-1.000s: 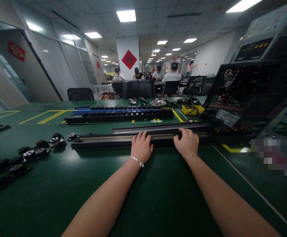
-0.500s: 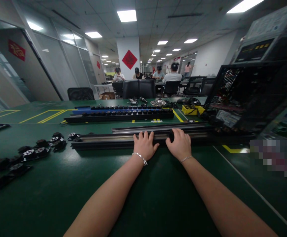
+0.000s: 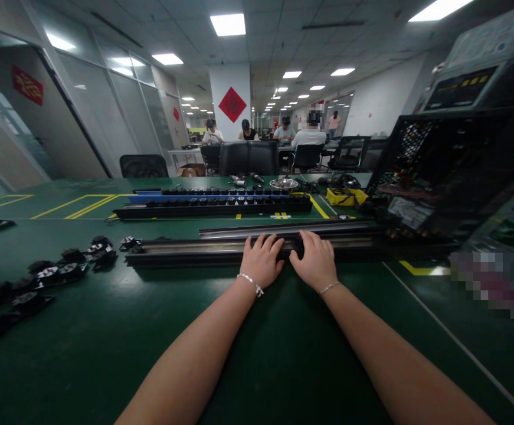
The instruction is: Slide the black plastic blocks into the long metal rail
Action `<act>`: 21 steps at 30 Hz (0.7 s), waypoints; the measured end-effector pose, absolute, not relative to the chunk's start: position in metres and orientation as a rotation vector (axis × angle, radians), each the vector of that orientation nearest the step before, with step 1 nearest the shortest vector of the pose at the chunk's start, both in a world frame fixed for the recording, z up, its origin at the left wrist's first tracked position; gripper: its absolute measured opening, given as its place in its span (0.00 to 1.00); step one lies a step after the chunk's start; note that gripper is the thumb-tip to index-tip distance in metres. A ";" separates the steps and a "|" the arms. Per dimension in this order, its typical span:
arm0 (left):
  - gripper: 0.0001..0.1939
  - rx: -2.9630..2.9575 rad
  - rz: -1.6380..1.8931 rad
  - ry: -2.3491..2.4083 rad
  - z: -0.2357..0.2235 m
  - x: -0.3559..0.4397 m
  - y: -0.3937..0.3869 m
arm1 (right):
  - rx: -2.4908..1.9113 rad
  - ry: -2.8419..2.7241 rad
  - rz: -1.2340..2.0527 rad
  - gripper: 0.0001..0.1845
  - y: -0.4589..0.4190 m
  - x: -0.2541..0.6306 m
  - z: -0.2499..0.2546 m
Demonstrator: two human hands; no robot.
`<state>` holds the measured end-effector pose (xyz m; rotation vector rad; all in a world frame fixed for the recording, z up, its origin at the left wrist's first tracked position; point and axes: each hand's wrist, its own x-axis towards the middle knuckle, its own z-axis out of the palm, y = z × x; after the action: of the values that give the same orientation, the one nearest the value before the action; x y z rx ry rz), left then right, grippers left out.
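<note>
The long black channel rail (image 3: 186, 258) lay across the near-middle of the green surface (image 3: 239, 366), with a pale metallic strip running inside it and its right part reaching toward the computer case. The left hand (image 3: 262, 261) rested palm down on the rail, its fingers slightly spread and bent over the near edge, the thumb apart from them; it was not closed around the rail. The right hand (image 3: 315, 262) lay just beside it on the same rail, thumb held away from the curled fingers; a small dark piece (image 3: 298, 241) showed at its fingers, but whether they gripped it could not be told. A thin silver bracelet circled each wrist. Just beyond the rail lay a narrow grey metal strip (image 3: 239, 232), slightly angled. Farther back, a black rail holding a row of small round fittings (image 3: 216, 208) stood in front of a blue rail (image 3: 146, 197). Clusters of small black and silver parts (image 3: 101, 254) were scattered toward the left. On the far side were a round metal dish (image 3: 283, 184) with small contents and, to its right, a yellow tray (image 3: 345, 197) with dark items in it. An open black computer case (image 3: 447, 159) stood at the right. Beyond the surface were a black padded chair (image 3: 248, 158) and several people (image 3: 308, 137), most of them seated at another table.
</note>
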<state>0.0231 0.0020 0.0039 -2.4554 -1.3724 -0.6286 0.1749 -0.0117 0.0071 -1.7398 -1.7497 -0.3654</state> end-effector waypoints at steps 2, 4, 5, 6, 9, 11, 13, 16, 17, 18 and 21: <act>0.27 -2.481 -0.610 -1.323 0.004 0.023 0.001 | -1.736 -1.755 -0.357 0.27 -0.012 0.174 0.007; 0.27 -2.488 -0.594 -1.310 0.005 0.023 -0.001 | -1.725 -1.768 -0.348 0.27 -0.011 0.174 0.006; 0.27 -2.487 -0.587 -1.315 0.005 0.023 -0.001 | -1.714 -1.775 -0.344 0.27 -0.011 0.174 0.005; 0.26 -2.486 -0.579 -1.320 0.005 0.024 -0.002 | -1.702 -1.782 -0.340 0.27 -0.011 0.173 0.004; 0.26 -2.493 -0.561 -1.333 0.006 0.025 -0.002 | -1.661 -1.801 -0.323 0.27 -0.010 0.173 0.003; 0.25 -2.495 -0.561 -1.349 0.007 0.027 -0.003 | -1.637 -1.816 -0.307 0.27 -0.010 0.172 0.003; 0.25 -2.494 -0.572 -1.372 0.008 0.029 -0.004 | -1.619 -1.835 -0.282 0.27 -0.010 0.172 0.004; 0.25 -2.495 -0.577 -1.399 0.010 0.031 -0.005 | -1.602 -1.848 -0.255 0.27 -0.011 0.171 0.005; 0.25 -2.496 -0.572 -1.404 0.010 0.031 -0.005 | -1.599 -1.846 -0.252 0.27 -0.011 0.171 0.005; 0.25 -2.498 -0.566 -1.408 0.011 0.031 -0.006 | -1.596 -1.843 -0.251 0.26 -0.012 0.171 0.005; 0.25 -2.501 -0.561 -1.417 0.012 0.031 -0.007 | -1.599 -1.838 -0.245 0.25 -0.012 0.170 0.006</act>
<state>0.0308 -0.0073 0.0123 -2.5014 -1.4170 -0.5608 0.1702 -0.0119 0.0060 -1.5994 -1.8383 -0.2454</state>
